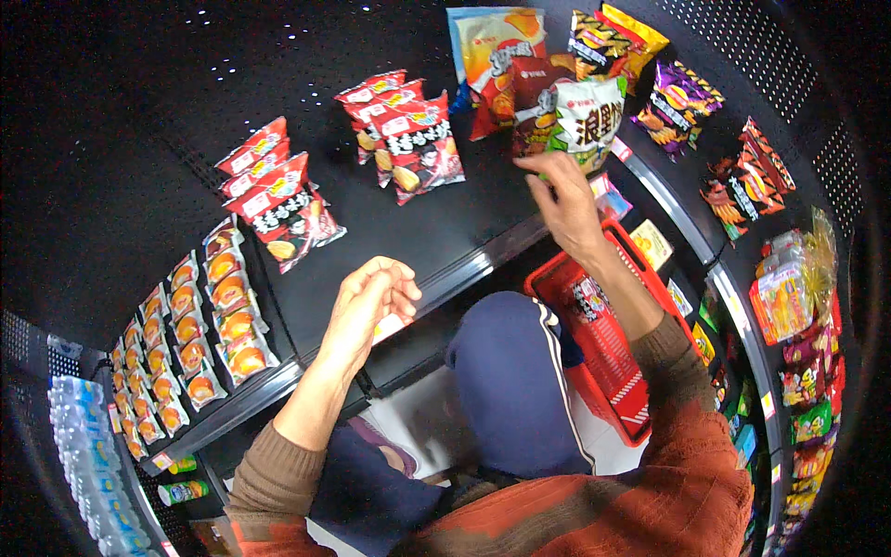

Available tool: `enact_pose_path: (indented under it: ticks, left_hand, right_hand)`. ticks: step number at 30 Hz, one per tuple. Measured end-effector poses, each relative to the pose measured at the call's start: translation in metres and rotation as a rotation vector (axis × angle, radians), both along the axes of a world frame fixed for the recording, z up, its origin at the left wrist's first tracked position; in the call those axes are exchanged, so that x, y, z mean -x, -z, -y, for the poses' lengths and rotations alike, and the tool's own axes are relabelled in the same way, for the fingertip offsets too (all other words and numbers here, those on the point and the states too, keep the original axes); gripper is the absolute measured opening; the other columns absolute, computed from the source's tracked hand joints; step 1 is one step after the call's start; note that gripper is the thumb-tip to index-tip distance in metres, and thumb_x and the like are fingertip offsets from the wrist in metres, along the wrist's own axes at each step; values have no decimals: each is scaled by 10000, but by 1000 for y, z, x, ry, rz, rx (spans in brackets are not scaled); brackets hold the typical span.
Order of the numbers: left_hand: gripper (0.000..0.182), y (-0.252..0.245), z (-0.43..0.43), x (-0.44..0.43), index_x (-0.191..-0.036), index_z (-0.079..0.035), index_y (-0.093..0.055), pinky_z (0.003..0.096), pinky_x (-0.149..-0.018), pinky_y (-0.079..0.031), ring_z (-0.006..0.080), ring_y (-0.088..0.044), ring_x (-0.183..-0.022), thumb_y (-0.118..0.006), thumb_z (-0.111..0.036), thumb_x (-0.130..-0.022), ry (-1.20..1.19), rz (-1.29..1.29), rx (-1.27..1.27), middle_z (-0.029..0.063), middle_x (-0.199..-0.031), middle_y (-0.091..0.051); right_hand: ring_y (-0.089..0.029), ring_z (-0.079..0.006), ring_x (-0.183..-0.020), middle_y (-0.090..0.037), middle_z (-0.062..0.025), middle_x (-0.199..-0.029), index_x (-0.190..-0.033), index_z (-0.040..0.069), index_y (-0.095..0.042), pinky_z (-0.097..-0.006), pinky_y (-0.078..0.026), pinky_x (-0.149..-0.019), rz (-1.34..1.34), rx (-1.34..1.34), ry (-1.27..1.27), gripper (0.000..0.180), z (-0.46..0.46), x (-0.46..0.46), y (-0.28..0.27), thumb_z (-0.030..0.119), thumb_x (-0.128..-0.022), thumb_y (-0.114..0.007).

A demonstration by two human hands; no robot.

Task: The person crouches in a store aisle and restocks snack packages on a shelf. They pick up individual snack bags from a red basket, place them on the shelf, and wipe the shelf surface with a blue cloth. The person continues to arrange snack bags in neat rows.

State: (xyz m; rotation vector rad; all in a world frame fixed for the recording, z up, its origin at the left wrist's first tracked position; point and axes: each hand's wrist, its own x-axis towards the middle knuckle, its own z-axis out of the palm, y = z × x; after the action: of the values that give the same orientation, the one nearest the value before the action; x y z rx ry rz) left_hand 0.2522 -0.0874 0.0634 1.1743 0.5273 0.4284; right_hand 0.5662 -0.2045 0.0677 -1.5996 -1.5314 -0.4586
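My left hand [372, 306] hovers at the front edge of the black shelf [362, 237], fingers curled loosely with nothing seen in them. My right hand [564, 198] is by a white and green snack bag [588, 118], thumb and fingers apart; whether a fingertip touches the bag I cannot tell. Behind that bag stand a dark brown snack bag [534, 97] and an orange and light-blue one [494, 56]. Red snack bags stand in two rows on the shelf, one row with its front bag [421, 143] nearer my right hand, the other with its front bag [285, 219] nearer my left.
A red shopping basket [612, 348] holding a red packet [590, 299] is below my right forearm. Packaged buns [237, 324] fill the left of the shelf, with water bottles [90, 459] beyond. More snack bags [679, 104] curve round to the right. The metal shelf edge [459, 271] runs in front.
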Motion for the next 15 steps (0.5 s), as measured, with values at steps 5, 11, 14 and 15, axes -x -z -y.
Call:
enact_pose_path:
  ticks: [5, 11, 14, 15]
  left_hand:
    - [216, -3, -1, 9, -1081, -11, -634, 262, -704, -524, 174, -682, -749, -518, -186, -1028, 37, -20, -19, 80, -864, -678]
    - [217, -5, -2, 18, -1093, -42, -680, 222, -661, -526, 91, -637, -717, -563, -219, -1046, 88, -40, -80, 39, -867, -690]
    - [222, -5, -3, 20, -1090, -40, -682, 226, -662, -527, 93, -639, -720, -559, -219, -1047, 87, -58, -78, 41, -867, -690]
    - [223, -5, -3, 20, -1085, -32, -679, 224, -675, -525, 99, -647, -725, -561, -217, -1046, 87, -67, -87, 51, -857, -694]
  right_hand:
    - [-561, -353, -1183, -623, -156, -1290, -1288, 43, -603, -452, -464, -1022, 222, 9, -121, 369, -96, 37, -43, 19, -920, -598]
    - [-572, -408, -1193, -631, -251, -1270, -1320, -22, -577, -478, -462, -1022, 378, 233, 63, 448, -167, 30, -46, -16, -875, -527]
    - [-620, -385, -1099, -690, -198, -1120, -1246, 15, -640, -478, -485, -974, 427, 404, 156, 370, -173, 26, -49, 67, -883, -601]
    - [-625, -385, -1078, -690, -196, -1096, -1199, 21, -666, -476, -493, -956, 395, 335, 111, 325, -170, 25, -51, 95, -884, -627]
